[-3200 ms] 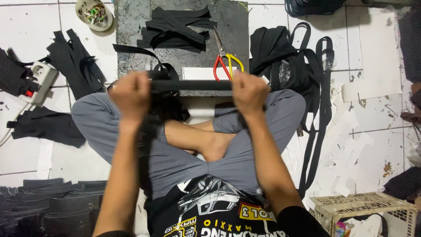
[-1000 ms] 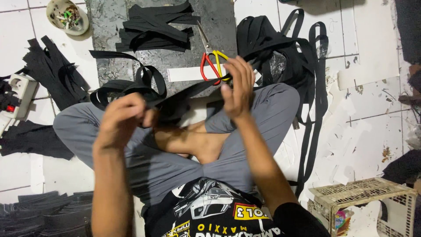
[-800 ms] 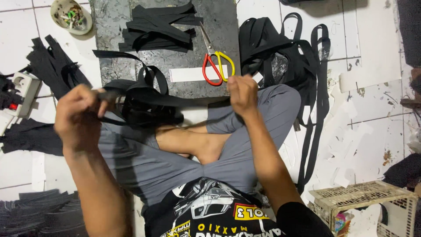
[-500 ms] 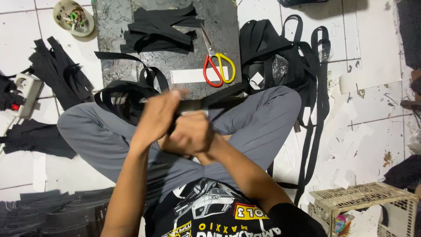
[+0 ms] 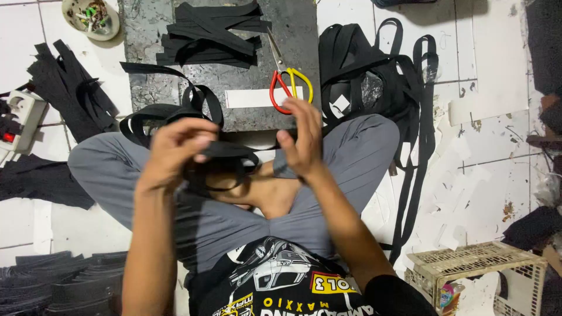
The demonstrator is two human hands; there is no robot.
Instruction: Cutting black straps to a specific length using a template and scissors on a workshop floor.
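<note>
I sit cross-legged on the floor. My left hand (image 5: 175, 146) grips a folded black webbing strap (image 5: 225, 155) over my lap. My right hand (image 5: 301, 140) is lifted beside it with fingers spread, its thumb near the strap's end; nothing is held in it. More loose strap loops (image 5: 155, 117) trail to the left onto the grey cutting slab (image 5: 304, 52). Red and yellow scissors (image 5: 287, 85) lie on the slab just beyond my right hand, beside a white paper strip (image 5: 246, 98).
A stack of cut black strips (image 5: 208, 35) lies on the slab's far part. More black webbing (image 5: 380, 76) is heaped at right, cut pieces (image 5: 67, 88) at left. A small bowl (image 5: 91, 16), a power strip (image 5: 17, 117) and a plastic crate (image 5: 480, 272) stand around.
My hands stretched the strap wide apart, then came together folding it. Now the right hand has let go and opened while the left keeps the folded strap.
</note>
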